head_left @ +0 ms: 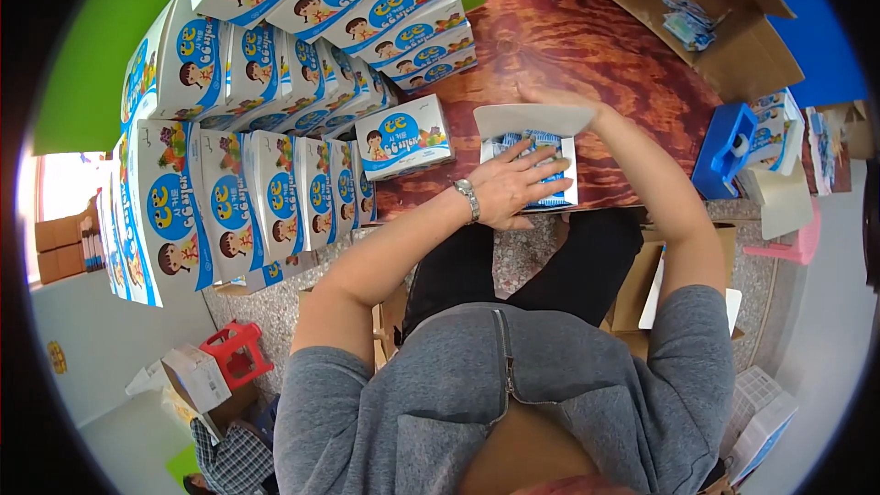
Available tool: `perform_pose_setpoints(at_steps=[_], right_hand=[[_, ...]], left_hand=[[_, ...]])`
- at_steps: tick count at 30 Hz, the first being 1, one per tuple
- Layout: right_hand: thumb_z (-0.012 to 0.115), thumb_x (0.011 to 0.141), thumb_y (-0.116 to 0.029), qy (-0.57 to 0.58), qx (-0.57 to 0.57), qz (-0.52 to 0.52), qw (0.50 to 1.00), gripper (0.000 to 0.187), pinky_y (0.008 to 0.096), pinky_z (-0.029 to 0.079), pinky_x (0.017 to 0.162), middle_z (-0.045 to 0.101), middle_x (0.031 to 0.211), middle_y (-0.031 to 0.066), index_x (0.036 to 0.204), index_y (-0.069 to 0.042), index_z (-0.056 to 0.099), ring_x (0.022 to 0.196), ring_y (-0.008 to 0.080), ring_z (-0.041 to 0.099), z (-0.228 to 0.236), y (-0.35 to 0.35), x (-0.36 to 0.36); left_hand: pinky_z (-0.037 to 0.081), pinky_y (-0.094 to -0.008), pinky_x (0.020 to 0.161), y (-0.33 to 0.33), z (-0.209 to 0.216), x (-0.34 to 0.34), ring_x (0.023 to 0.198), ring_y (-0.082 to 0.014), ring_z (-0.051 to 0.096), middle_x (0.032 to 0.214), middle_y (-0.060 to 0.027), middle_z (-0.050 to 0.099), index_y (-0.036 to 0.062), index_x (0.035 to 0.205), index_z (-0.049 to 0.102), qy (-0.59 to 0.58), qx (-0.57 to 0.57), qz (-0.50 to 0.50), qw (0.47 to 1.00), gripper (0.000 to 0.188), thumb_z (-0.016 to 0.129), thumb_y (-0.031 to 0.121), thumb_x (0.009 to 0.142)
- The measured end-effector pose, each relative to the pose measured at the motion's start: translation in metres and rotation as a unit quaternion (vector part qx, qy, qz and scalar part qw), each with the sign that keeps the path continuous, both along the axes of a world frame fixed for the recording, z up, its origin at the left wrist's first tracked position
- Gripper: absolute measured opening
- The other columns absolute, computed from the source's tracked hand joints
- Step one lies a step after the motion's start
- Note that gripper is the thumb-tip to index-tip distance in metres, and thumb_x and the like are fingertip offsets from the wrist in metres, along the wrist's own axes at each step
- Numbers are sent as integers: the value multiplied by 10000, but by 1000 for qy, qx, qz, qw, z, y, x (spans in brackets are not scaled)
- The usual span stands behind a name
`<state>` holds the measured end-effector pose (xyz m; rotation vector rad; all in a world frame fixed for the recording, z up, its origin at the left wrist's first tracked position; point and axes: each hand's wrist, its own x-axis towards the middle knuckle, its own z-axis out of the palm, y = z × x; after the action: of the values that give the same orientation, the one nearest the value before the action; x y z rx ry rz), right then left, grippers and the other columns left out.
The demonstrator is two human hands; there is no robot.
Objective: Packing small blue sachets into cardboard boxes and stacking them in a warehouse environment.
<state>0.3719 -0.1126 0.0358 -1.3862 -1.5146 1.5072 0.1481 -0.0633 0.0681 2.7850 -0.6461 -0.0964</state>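
Observation:
An open white carton stands at the table's front edge, its lid flap raised at the far side. Blue-and-white sachets fill it. Palm down, my left hand lies on the sachets with its fingers spread, a metal watch on the wrist. My right hand reaches around behind the raised flap, its fingers stretched to the left; the flap hides part of it. Just left of the carton is a closed carton with blue print.
Tall stacks of printed cartons fill the table's left side. A large cardboard box with loose sachets lies at the far right. A blue tape dispenser sits at the right edge. A red stool is on the floor; another person is at lower left.

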Motion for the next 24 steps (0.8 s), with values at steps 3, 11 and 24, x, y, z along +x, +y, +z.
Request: perform_pose_setpoints(at_steps=[3,11,24], right_hand=[[270,1069,-492,145,-44,7,988,581,366,414,1079,539,1431,113,1405,-104,544,1257,221,548,16,-23,-34],[432,1016,-364,-152,220,46,963,413,409,430,1072,518,1458,103,1342,-171,597,1303,330,522,27,-48,-46],[538,940,-489,-283,279,66,915,529,529,316,1154,447,1509,118,1365,-175,565,1389,389,400,31,-72,-59]], left_hand=[[236,-502,1193,6,-25,-10,1431,-317,348,1542,-111,380,184,1472,421,-14,-52,-1,999,816,716,491,776],[359,-425,1152,8,-60,-11,1323,-295,504,1425,-130,540,129,1408,521,-13,-197,-19,980,506,538,308,935],[315,-540,1138,7,-33,-54,1380,-493,314,1436,-300,357,23,1453,332,-244,-207,276,906,1019,897,279,645]])
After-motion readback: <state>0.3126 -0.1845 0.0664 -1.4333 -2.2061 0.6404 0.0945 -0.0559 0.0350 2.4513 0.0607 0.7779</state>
